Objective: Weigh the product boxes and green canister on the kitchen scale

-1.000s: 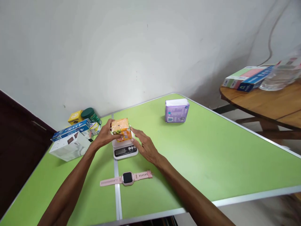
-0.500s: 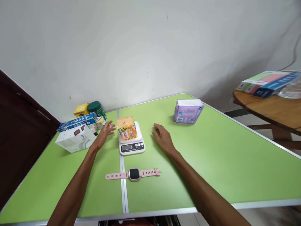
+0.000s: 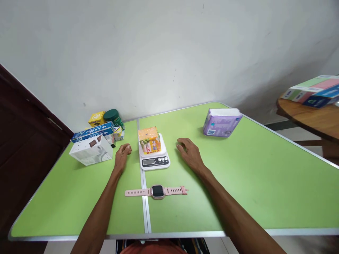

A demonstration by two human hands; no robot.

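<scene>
An orange printed food packet [image 3: 149, 140] rests on the platform of a white digital kitchen scale [image 3: 155, 162]. Left of the scale, my left hand [image 3: 123, 155] lies by the tabletop with its fingers loosely bent and nothing in them. My right hand [image 3: 190, 153] is on the scale's other side, empty, its thumb apart from its slightly curved fingers. Neither hand touches the scale or the packet. Nearer to me, a pink smartwatch [image 3: 158, 191] lies with its strap stretched out across the table's seam.
At the left stand a white box [image 3: 91, 151], a long blue box [image 3: 93, 132], a yellow box [image 3: 96, 119] and a green-lidded tub [image 3: 113, 118]. A purple tissue pack [image 3: 221, 123] is at the back right of the green table [image 3: 254, 183]. Beyond is a wooden side table [image 3: 299, 112] with a striped box [image 3: 315, 91].
My left hand has drawn back from beside the packet toward me, and its spread fingers have curled in. My right hand stays beside the scale. The view has shifted slightly.
</scene>
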